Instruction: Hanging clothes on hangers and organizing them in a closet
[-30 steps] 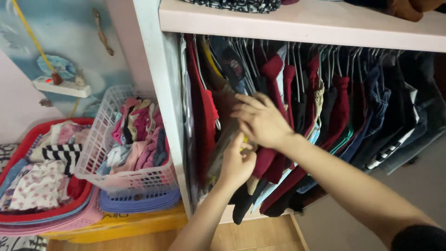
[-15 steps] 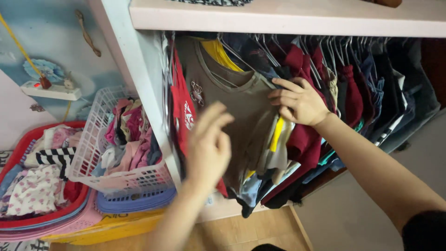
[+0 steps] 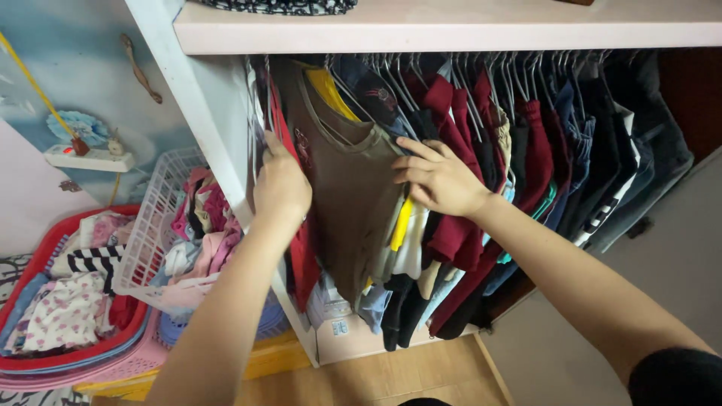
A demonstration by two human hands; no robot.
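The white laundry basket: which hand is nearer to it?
Left. The left hand is on the red garment at the wardrobe's edge, beside the white laundry basket; the right hand presses hanging clothes farther away.

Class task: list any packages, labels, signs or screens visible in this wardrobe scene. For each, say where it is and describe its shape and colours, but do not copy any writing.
Small label: on the pale box at the wardrobe floor, below the hanging clothes; roughly square, white with dark marks.
Printed emblem: on the chest of the brown shirt, between the left hand and right hand; small, reddish.
No signs or screens show.
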